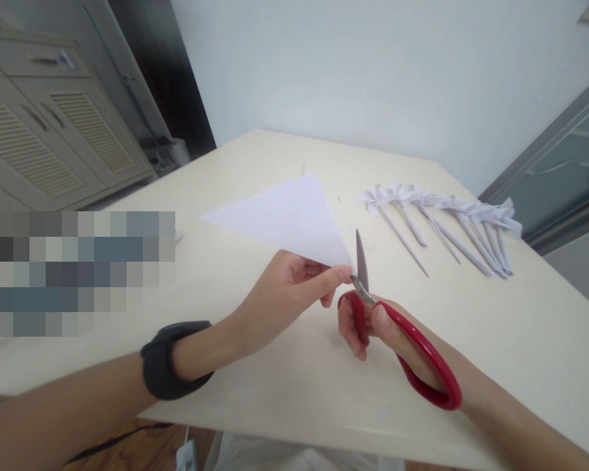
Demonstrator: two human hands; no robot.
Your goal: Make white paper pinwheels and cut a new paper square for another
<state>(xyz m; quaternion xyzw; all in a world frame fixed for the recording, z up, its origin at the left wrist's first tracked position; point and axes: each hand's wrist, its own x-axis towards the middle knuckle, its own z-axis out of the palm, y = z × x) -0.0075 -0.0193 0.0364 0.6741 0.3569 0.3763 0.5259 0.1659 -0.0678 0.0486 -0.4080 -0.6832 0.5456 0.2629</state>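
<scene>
A white sheet of paper folded into a triangle point(287, 219) is pinched at its near right corner by my left hand point(304, 281), thumb on top. My right hand point(373, 324) grips a pair of scissors with red handles point(425, 347). Its metal blades stand apart, close to the pinched corner of the paper and just right of my left thumb. Part of the left fingers is hidden under the paper.
Several pinwheel-like white paper pieces on rolled paper sticks point(442, 216) lie in a row at the right of the white table point(275, 379). Small paper scraps point(366, 242) lie behind the blades. A wall point(348, 78) rises behind the table; a louvred cabinet point(53, 124) stands at left.
</scene>
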